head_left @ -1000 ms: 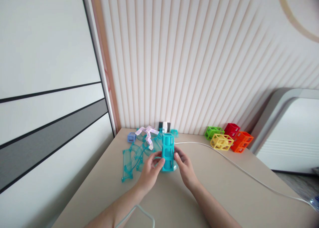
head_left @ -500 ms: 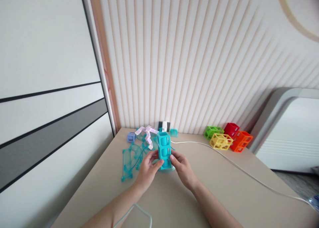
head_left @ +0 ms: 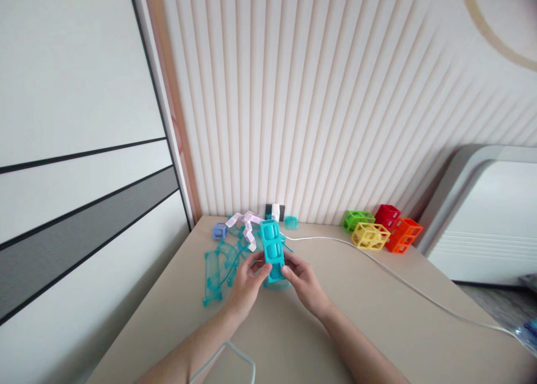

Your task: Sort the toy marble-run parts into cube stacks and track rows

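Turquoise block point(head_left: 273, 251) tipped further left; long axis slanted, top end up-left; hands point(head_left: 246, 283) point(head_left: 306, 283) part-closed, gripping lower end.

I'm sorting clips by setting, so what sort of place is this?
Probably a room at home, judging by the table, the ribbed wall behind it and the teal toy block.
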The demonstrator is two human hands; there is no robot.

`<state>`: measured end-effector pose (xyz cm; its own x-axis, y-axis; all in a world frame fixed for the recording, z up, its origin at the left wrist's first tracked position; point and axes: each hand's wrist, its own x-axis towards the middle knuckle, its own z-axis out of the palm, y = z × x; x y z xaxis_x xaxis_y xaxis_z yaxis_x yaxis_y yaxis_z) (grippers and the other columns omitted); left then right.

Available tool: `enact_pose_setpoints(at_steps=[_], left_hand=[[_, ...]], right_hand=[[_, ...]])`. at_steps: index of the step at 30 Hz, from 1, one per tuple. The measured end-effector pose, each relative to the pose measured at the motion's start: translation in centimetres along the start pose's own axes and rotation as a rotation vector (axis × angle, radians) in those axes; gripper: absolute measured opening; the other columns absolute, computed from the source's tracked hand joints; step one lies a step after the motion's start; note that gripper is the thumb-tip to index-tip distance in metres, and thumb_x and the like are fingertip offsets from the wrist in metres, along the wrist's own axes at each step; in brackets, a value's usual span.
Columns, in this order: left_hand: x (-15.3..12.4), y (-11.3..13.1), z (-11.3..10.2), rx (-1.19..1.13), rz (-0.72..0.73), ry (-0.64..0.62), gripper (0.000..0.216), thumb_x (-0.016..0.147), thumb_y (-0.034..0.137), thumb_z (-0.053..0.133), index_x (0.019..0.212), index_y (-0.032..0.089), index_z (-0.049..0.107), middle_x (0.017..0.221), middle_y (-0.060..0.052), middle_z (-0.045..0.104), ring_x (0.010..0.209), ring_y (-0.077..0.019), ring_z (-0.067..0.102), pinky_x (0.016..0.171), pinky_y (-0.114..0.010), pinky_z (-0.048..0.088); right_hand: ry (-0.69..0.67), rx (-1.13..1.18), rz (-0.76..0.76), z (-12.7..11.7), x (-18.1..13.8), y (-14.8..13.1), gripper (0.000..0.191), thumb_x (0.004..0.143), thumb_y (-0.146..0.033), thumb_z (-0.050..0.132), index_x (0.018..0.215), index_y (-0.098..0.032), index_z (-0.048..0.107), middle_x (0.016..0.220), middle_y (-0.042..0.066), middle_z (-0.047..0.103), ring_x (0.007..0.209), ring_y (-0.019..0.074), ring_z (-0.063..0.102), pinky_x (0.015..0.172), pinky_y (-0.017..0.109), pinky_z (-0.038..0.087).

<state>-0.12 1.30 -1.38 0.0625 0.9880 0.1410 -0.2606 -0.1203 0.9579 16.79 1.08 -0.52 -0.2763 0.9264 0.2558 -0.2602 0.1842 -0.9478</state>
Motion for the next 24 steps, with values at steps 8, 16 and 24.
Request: enact_pose_setpoints(at_steps=[8,16,24], left_hand=[[0.2,0.2,-0.2,0.018,0.064,-0.049,0.044,0.075,0.042,0.079,0.11,0.019,0.067,0.11,-0.01,0.073,0.103,-0.0262,0.068,0.086,-0.035,0.056],[0.1,0.4,-0.3,0.054,0.101,-0.102,0.041,0.079,0.042,0.076,0.111,0.018,0.066,0.109,-0.01,0.072,0.102,-0.0255,0.067,0.085,-0.035,0.056],[0.0,0.5,-0.3,0.031,0.184,-0.178,0.038,0.084,0.036,0.072,0.118,0.021,0.061,0.117,-0.009,0.063,0.116,-0.0268,0.061,0.093,-0.037,0.055]], right_hand=[[-0.046,0.046,0.039,-0.5,0.0,-0.2,0.044,0.085,-0.042,0.074,0.125,-0.026,0.065,0.122,0.007,0.071,0.112,0.0277,0.065,0.102,0.046,0.048],[-0.089,0.008,0.026,-0.5,0.0,-0.9,0.05,0.084,-0.049,0.073,0.126,-0.025,0.063,0.124,0.009,0.069,0.111,0.0281,0.065,0.099,0.047,0.05],[-0.042,-0.103,-0.006,-0.6,-0.1,-0.6,0.055,0.084,-0.054,0.07,0.131,-0.025,0.06,0.119,0.01,0.072,0.109,0.0294,0.067,0.099,0.051,0.05]])
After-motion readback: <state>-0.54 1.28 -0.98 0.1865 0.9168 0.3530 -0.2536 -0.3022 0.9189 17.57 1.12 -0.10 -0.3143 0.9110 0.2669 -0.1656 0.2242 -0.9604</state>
